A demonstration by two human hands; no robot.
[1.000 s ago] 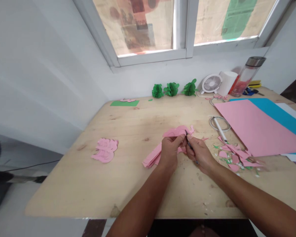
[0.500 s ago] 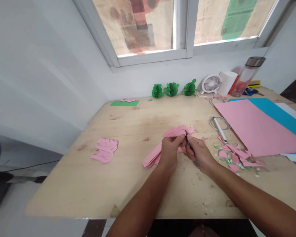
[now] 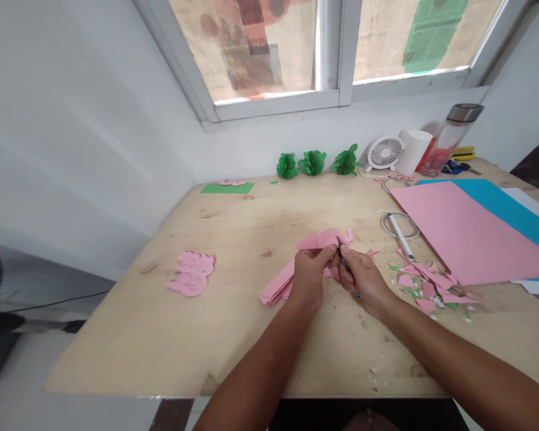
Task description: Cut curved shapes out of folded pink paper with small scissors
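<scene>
My left hand (image 3: pixel 312 270) is closed on a piece of pink paper (image 3: pixel 321 238) with curved outlines on it, pinching it between thumb and fingers. My right hand (image 3: pixel 363 276) grips a slim dark tool (image 3: pixel 344 263), its narrow tip against the paper's edge; the fingers hide much of it, so I cannot tell its exact kind. Both hands nearly touch. Under my left hand, a folded strip of pink paper (image 3: pixel 277 286) sticks out to the left. Further left lies a stack of scalloped pink cut-outs (image 3: pixel 192 274).
Pink, green and white scraps (image 3: pixel 431 286) lie right of my hands, near a white pen (image 3: pixel 400 236). Large pink sheets (image 3: pixel 471 233) cover blue ones. Along the wall stand green paper figures (image 3: pixel 312 163), a small fan (image 3: pixel 385 152) and a glass bottle (image 3: pixel 451 140).
</scene>
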